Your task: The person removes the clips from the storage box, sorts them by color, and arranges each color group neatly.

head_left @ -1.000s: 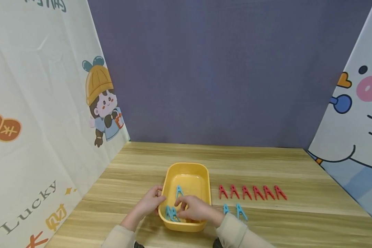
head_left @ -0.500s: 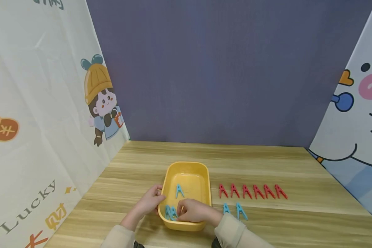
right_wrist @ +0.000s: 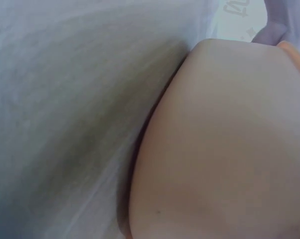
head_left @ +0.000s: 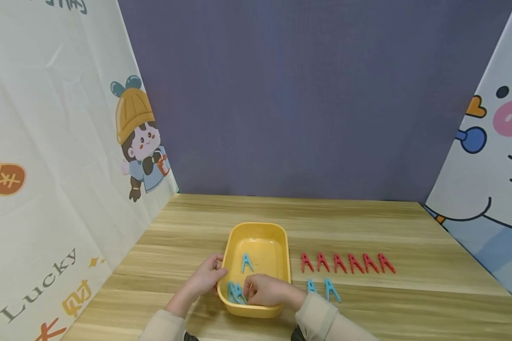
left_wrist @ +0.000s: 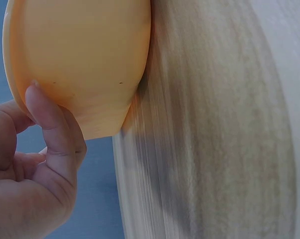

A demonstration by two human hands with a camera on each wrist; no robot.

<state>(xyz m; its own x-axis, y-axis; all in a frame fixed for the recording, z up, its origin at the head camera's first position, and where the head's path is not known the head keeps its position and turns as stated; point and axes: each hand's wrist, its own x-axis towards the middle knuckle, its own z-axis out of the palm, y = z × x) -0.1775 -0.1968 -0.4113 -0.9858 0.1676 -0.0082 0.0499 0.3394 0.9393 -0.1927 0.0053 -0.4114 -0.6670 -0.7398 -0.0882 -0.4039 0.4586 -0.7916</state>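
My left hand (head_left: 206,277) grips the left rim of a yellow plastic tray (head_left: 262,312); in the left wrist view, the fingers (left_wrist: 50,119) lie against the tray's outer wall. Inside the tray's near half is my right hand (head_left: 266,290), its fingers bent downward. Its fingertips are beside a pair of blue clothespins (head_left: 239,293) in the near left corner. Whether they pinch one is hidden. Another blue clothespin (head_left: 246,262) lies farther up on the tray floor. The right wrist view shows mostly the tray's outer wall (right_wrist: 225,139), with no right fingers visible.
Several red clothespins (head_left: 339,263) lie in a row on the wooden table (head_left: 367,227), right of the tray. Below that row are two blue clothespins (head_left: 331,291), one partly covered by the right sleeve (head_left: 324,317). A dark blue backdrop (head_left: 281,99) stands behind the table.
My right hand has lowered slightly into the tray, beside the near blue clothespins, and its fingers have curled further down. My left hand keeps its grip on the rim.
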